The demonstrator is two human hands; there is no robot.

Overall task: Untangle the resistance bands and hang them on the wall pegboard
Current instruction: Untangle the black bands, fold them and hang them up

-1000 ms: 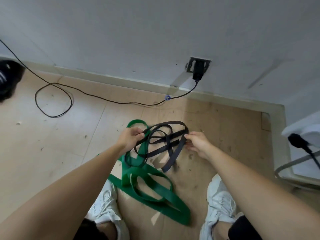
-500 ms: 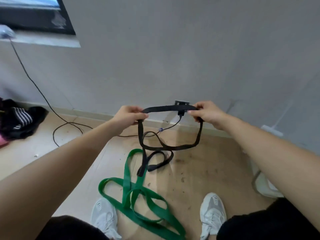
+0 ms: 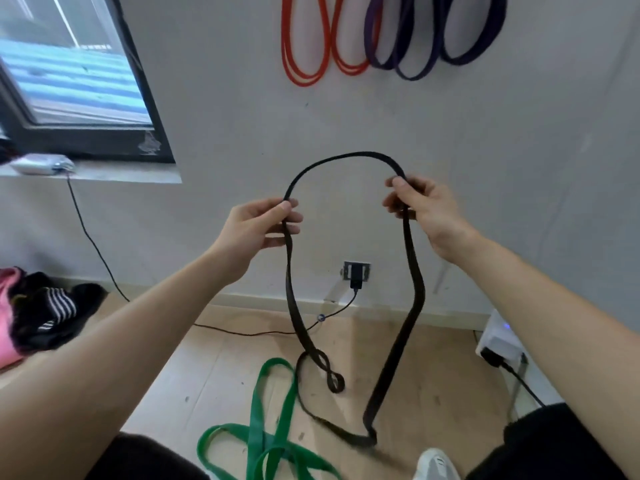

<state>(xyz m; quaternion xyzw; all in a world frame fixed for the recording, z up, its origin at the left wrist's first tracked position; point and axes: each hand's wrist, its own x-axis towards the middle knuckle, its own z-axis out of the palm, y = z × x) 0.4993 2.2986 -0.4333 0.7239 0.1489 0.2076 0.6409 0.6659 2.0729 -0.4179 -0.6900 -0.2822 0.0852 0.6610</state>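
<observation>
Left hand (image 3: 263,223) and right hand (image 3: 420,209) held apart, each pinching the black band (image 3: 410,271) near its top, so the loop arches open between them and hangs down toward the floor (image 3: 221,362). Spread looks meant to show the twist: small knot-like loop remains low on the left strand. Green band (image 3: 273,424) lies tangled on the floor. Red bands (image 3: 304,46) and purple bands (image 3: 412,39) already hang on the wall above, pegs out of view
</observation>
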